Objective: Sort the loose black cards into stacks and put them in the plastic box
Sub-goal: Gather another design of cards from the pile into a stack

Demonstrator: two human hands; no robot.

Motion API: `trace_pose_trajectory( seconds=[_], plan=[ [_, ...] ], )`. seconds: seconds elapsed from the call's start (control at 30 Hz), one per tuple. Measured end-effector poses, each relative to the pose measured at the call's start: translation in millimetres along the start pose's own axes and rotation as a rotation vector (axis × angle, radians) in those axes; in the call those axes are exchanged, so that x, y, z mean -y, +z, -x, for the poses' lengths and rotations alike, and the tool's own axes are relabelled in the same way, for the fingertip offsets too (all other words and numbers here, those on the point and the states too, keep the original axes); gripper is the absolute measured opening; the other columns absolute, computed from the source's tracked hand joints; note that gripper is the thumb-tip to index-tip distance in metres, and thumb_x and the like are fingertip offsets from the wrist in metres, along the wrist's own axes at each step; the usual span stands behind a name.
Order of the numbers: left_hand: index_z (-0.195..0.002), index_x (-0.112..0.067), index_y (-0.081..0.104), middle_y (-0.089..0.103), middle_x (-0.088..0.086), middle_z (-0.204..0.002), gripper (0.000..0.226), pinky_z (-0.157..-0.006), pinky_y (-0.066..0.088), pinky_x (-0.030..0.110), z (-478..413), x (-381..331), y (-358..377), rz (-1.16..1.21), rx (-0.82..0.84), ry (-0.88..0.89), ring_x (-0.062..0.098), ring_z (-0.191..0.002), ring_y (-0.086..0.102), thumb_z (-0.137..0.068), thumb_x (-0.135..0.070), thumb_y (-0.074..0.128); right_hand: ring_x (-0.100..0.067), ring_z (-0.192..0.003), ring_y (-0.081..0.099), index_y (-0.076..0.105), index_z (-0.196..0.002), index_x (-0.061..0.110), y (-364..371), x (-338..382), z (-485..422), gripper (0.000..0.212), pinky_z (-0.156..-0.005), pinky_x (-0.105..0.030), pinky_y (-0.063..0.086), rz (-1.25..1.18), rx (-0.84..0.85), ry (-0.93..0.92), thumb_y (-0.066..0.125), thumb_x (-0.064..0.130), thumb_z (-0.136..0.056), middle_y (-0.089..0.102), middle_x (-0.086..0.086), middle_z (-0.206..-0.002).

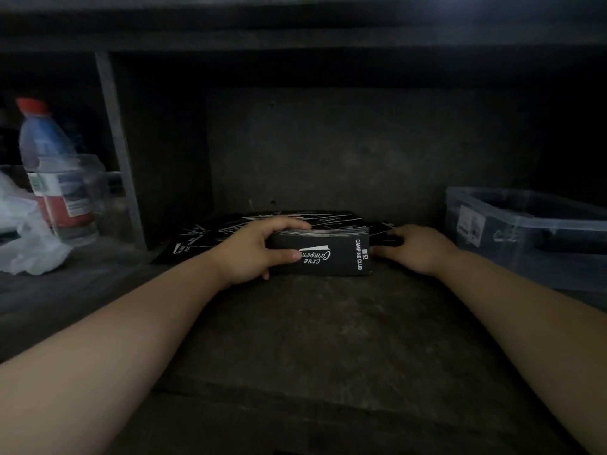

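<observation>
Task is judged partway. One thick stack of black cards printed "CAMPING CLUB" [328, 257] is gathered and stood on its long edge at the middle of the dark shelf floor [312, 323]. A spread of loose black cards [210, 238] is left unsorted, lying flat just behind it. The translucent plastic storage box [486, 205] is seen at the right, apart from the stack; dark shapes show through its wall, but whether cards are inside cannot be told. The stack is not yet boxed. The left hand [249, 254] is wrapped round the stack's left end, thumb laid across the front face, fingers curled over the top edge. The right hand [417, 247] is held low at the stack's right end, thumb pointed at it, fingers reached toward the cards behind; whether anything is pinched cannot be told. Both forearms are stretched forward into the shelf. A red-capped clear bottle [49, 165] and a crumpled white plastic bag [23, 231] are noted at far left.
</observation>
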State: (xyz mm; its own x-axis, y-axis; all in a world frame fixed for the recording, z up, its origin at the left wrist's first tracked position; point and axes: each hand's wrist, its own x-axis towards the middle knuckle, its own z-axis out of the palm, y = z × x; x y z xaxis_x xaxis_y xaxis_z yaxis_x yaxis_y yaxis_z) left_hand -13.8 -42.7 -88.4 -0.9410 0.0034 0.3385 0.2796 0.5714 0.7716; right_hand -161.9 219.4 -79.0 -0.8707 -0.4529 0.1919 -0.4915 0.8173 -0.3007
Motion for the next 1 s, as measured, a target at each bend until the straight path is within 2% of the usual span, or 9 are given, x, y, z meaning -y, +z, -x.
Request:
trace_pose_trajectory(
  seconds=[0.1,0.2,0.27,0.43,0.57,0.67,0.77,0.87,1.0],
  plan=[
    [-0.126,-0.039,0.062,0.056,-0.016,-0.133,0.044,-0.051,0.048,0.022,-1,2,0,0.018,0.002,-0.014,0.007,-0.089,0.065,-0.089,-0.017,0.071,-0.021,-0.113,0.059,0.065,-0.118,0.039,-1,-1,2,0.06,-0.102,-0.044,0.044,0.054,-0.088,-0.03,0.056,0.079,-0.074,0.066,0.003,-0.123],
    [-0.125,-0.039,0.062,0.058,-0.012,-0.132,0.042,-0.05,0.047,0.023,-4,4,-1,0.022,0.003,-0.017,0.018,-0.097,0.066,-0.089,-0.018,0.072,-0.025,-0.133,0.044,0.048,-0.141,0.038,0,-3,4,0.075,-0.114,-0.051,0.028,0.136,-0.053,0.002,0.048,0.081,-0.079,0.048,-0.002,-0.146],
    [-0.125,-0.037,0.062,0.058,-0.012,-0.132,0.042,-0.049,0.047,0.022,-3,4,0,0.02,-0.009,-0.017,0.014,-0.093,0.065,-0.089,-0.018,0.072,-0.025,-0.144,0.031,0.032,-0.15,0.04,0,-4,4,0.083,-0.118,-0.049,0.02,0.094,0.009,0.046,0.044,0.083,-0.079,0.032,0.0,-0.159],
    [-0.126,-0.035,0.062,0.059,-0.009,-0.129,0.042,-0.049,0.046,0.021,-4,4,1,0.018,-0.009,-0.012,0.007,-0.087,0.063,-0.089,-0.017,0.071,-0.028,-0.141,0.036,0.028,-0.151,0.041,-2,-11,-1,0.09,-0.116,-0.048,0.029,0.004,0.03,0.065,0.053,0.082,-0.075,0.034,-0.002,-0.158],
    [-0.126,-0.033,0.062,0.059,-0.009,-0.128,0.041,-0.047,0.045,0.02,-3,3,2,0.008,-0.011,-0.007,-0.001,-0.079,0.061,-0.09,-0.016,0.071,-0.02,-0.152,0.006,0.019,-0.157,0.03,8,-11,-9,0.082,-0.122,-0.049,0.013,0.03,0.009,-0.11,0.057,0.059,-0.09,0.003,0.001,-0.166],
    [-0.126,-0.034,0.062,0.059,-0.01,-0.127,0.041,-0.048,0.046,0.02,-2,2,2,0.006,-0.016,-0.01,-0.002,-0.073,0.061,-0.089,-0.017,0.071,-0.022,-0.15,0.02,0.026,-0.155,0.031,11,-3,-11,0.063,-0.12,-0.033,0.019,0.026,0.104,-0.168,0.049,0.049,-0.099,0.02,-0.001,-0.164],
    [-0.125,-0.036,0.062,0.058,-0.01,-0.13,0.041,-0.049,0.046,0.02,-2,3,1,0.003,-0.01,-0.003,0.004,-0.078,0.061,-0.089,-0.018,0.072,-0.029,-0.133,0.044,0.047,-0.144,0.026,7,0,-10,0.053,-0.108,-0.035,0.037,0.075,-0.018,-0.157,0.053,0.048,-0.097,0.05,-0.009,-0.142],
    [-0.125,-0.036,0.062,0.059,-0.009,-0.129,0.041,-0.049,0.046,0.021,-3,4,1,0.011,-0.001,-0.008,0.014,-0.085,0.062,-0.089,-0.018,0.072,-0.029,-0.124,0.046,0.058,-0.135,0.03,7,-3,-9,0.051,-0.103,-0.044,0.042,0.174,-0.055,-0.157,0.053,0.057,-0.092,0.053,-0.009,-0.126],
    [-0.126,-0.035,0.062,0.059,-0.01,-0.129,0.042,-0.049,0.047,0.022,-3,3,1,0.019,-0.008,-0.021,0.018,-0.091,0.064,-0.089,-0.018,0.071,-0.024,-0.119,0.053,0.065,-0.126,0.021,6,-6,-8,0.049,-0.096,-0.031,0.042,0.075,-0.042,-0.177,0.061,0.055,-0.089,0.059,-0.004,-0.127]
  ],
)
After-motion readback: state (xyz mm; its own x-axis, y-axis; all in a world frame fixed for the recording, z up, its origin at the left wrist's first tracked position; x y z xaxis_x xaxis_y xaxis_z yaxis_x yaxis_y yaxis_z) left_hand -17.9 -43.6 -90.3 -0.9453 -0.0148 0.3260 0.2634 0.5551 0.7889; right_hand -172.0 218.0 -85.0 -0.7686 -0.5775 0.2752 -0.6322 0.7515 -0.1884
